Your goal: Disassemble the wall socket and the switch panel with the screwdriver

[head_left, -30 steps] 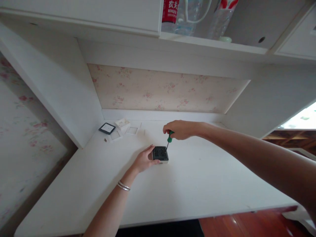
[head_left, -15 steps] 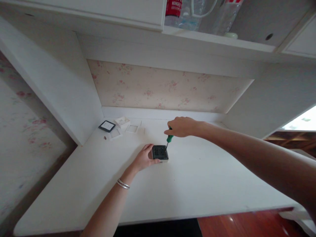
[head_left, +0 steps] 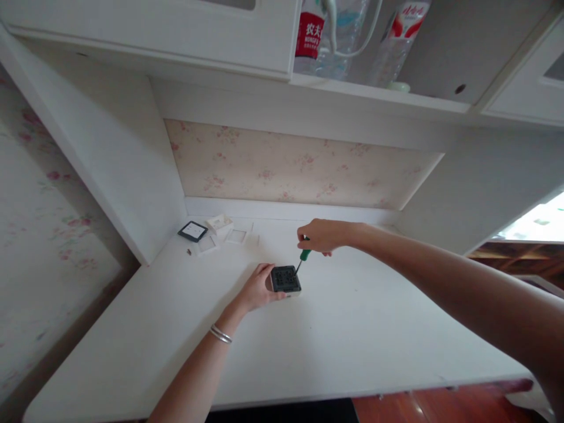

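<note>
A small square box with a black, hole-dotted top and pale sides, like a wall socket, sits on the white desk. My left hand grips it from the left, fingers behind and thumb along the front. In my right hand is a green-handled screwdriver, held from above and tilted. Its metal shaft runs down to the right part of the black top, where the tip meets the box; any screw there is too small to make out.
At the back left lie a dark-edged square panel, a white open box, thin white frames and a tiny brownish piece. A shelf with plastic bottles hangs above the desk. A side panel stands left.
The view has tilted up slightly, showing more of the shelf. My right hand's grip on the screwdriver has shifted, with fingertips now visible below the palm, and the screwdriver leans more. My left hand still holds the box.
</note>
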